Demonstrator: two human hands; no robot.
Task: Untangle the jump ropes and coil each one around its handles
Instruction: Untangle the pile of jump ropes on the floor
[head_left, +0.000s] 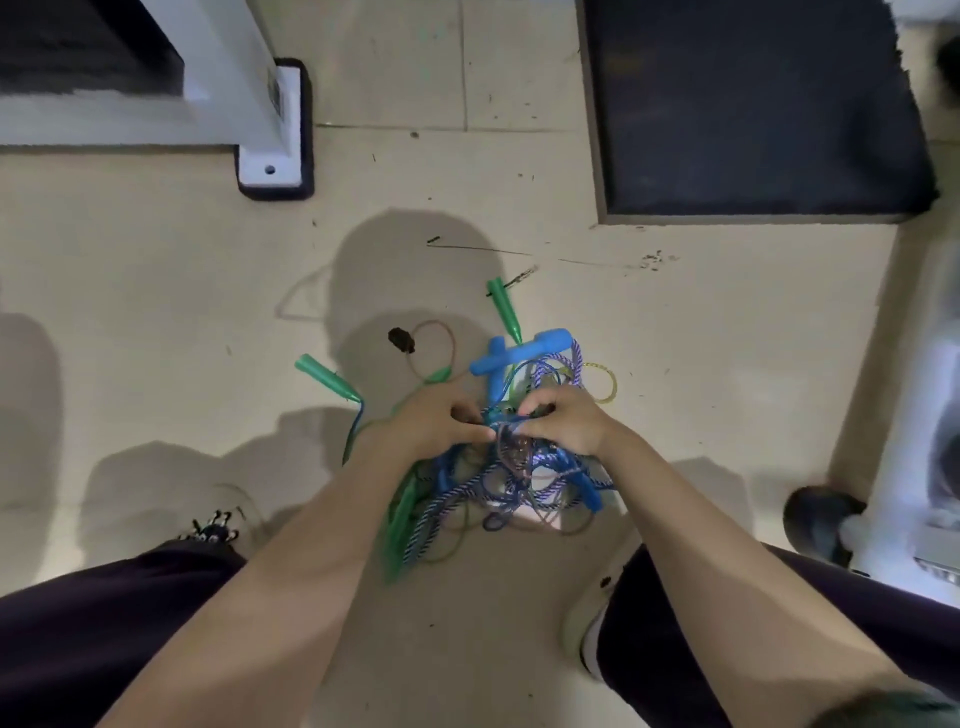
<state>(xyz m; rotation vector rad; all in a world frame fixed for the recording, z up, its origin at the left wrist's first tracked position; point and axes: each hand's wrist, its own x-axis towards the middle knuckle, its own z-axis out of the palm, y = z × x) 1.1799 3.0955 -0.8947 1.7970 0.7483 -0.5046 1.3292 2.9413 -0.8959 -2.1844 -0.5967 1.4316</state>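
Fingers (475, 434) of the left hand (431, 421) curl and pinch strands at the top of the tangle of jump ropes (519, 467); the right hand (563, 418) pinches the same knot from the other side, knuckles bent. Tangle sits on the floor (156, 291) between the person's knees: blue, purple-striped and green cords mixed. Blue handles (524, 351) lie crossed just beyond the hands. One green handle (326, 376) lies left of them, another green handle (504, 309) further off. Dark mat (753, 104) upper right, well apart.
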